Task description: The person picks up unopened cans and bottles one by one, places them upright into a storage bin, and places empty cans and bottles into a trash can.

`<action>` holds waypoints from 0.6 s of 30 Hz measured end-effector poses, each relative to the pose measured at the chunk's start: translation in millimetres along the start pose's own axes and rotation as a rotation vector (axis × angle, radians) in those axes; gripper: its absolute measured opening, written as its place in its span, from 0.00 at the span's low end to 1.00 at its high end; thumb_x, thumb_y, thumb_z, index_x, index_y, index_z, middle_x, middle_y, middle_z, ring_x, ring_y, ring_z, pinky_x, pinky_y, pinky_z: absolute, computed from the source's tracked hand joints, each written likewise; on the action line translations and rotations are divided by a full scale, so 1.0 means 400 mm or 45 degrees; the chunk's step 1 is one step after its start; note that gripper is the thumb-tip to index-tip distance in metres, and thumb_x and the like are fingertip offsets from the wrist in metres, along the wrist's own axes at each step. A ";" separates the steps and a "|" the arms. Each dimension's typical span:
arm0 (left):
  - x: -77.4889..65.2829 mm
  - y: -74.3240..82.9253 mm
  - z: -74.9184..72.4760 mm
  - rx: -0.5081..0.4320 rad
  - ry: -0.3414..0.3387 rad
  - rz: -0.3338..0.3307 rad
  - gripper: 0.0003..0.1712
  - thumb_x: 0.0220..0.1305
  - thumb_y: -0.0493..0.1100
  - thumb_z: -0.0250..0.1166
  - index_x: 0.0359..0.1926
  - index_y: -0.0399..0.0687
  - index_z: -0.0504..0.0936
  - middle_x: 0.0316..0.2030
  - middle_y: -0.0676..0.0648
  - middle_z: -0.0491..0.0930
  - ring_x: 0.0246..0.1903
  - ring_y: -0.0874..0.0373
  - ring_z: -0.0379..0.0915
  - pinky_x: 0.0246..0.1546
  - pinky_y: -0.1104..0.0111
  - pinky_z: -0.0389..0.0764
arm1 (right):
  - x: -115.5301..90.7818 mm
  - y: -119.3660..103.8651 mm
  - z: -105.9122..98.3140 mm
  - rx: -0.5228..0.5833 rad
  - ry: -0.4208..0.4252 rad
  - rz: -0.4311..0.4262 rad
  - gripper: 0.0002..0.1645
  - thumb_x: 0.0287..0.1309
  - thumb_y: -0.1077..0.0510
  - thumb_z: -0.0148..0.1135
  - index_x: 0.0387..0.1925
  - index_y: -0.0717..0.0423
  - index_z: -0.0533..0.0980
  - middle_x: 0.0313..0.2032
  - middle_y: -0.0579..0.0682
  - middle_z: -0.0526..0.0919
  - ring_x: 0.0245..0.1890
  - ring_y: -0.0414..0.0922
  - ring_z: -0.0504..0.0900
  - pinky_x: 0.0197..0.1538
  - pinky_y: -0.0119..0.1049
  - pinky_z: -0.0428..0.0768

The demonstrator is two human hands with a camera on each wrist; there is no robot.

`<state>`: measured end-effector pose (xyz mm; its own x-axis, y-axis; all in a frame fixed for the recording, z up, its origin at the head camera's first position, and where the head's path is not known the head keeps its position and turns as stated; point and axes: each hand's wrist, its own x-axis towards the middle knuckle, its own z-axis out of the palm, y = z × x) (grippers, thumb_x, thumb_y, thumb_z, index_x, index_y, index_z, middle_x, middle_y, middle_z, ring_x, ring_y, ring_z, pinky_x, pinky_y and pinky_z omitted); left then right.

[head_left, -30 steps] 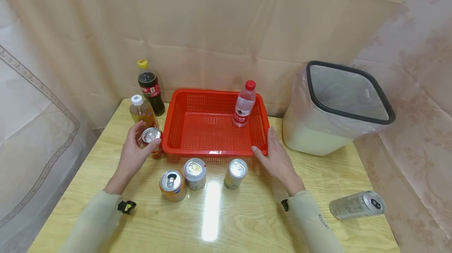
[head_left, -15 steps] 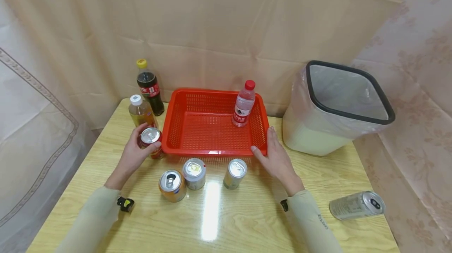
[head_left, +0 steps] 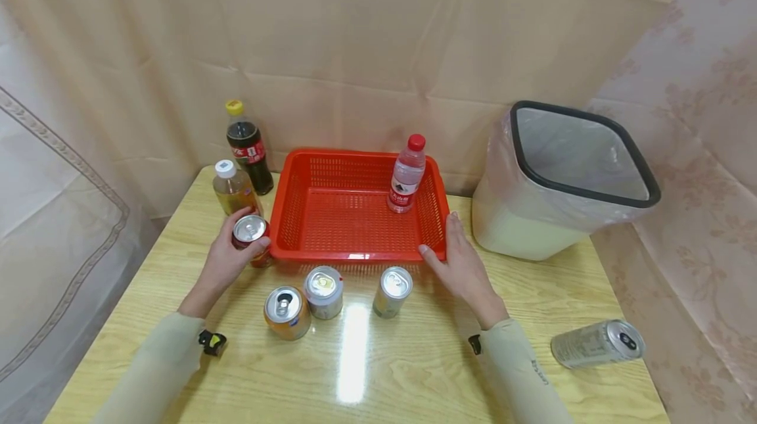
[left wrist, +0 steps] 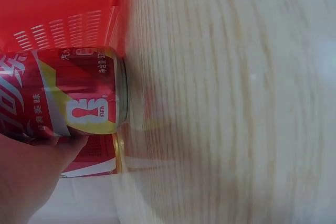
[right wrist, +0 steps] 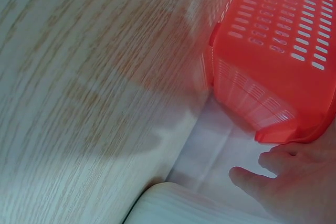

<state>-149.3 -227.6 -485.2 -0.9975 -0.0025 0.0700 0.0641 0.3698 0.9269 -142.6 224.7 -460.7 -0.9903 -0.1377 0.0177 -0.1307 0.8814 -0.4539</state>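
Gripping a red can point(head_left: 251, 231), left hand point(head_left: 225, 258) curled, right hand point(head_left: 464, 267) spread against a red basket point(head_left: 331, 256)

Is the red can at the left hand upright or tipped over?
Upright: the red can shows its silver lid facing up in the head view, with the left hand gripping its side.

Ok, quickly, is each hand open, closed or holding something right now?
Left hand: closed, holding the red can.
Right hand: open, touching the basket at its near right corner.
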 end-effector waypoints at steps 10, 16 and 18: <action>0.004 -0.013 0.004 0.100 0.046 -0.005 0.40 0.71 0.49 0.69 0.74 0.39 0.62 0.65 0.31 0.71 0.63 0.40 0.70 0.56 0.74 0.68 | -0.003 -0.003 -0.002 0.001 -0.004 0.002 0.63 0.69 0.25 0.48 0.82 0.62 0.38 0.82 0.59 0.39 0.81 0.56 0.43 0.78 0.57 0.55; 0.006 -0.017 0.009 0.130 0.068 0.046 0.36 0.71 0.47 0.69 0.71 0.37 0.65 0.61 0.30 0.75 0.60 0.39 0.72 0.54 0.74 0.69 | -0.003 -0.004 -0.001 0.012 0.001 0.005 0.61 0.71 0.29 0.52 0.82 0.62 0.38 0.82 0.58 0.38 0.81 0.56 0.43 0.77 0.57 0.55; 0.008 -0.018 0.010 0.148 0.085 0.062 0.35 0.70 0.47 0.70 0.70 0.37 0.66 0.60 0.30 0.76 0.59 0.39 0.73 0.56 0.67 0.71 | -0.002 -0.003 -0.001 0.011 0.000 0.006 0.61 0.71 0.29 0.52 0.82 0.61 0.38 0.82 0.58 0.38 0.81 0.56 0.43 0.78 0.57 0.54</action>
<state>-152.9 -226.4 -493.3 -0.9890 -0.0420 0.1417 0.1049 0.4759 0.8732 -141.5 224.0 -459.6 -0.9909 -0.1337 0.0153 -0.1256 0.8782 -0.4616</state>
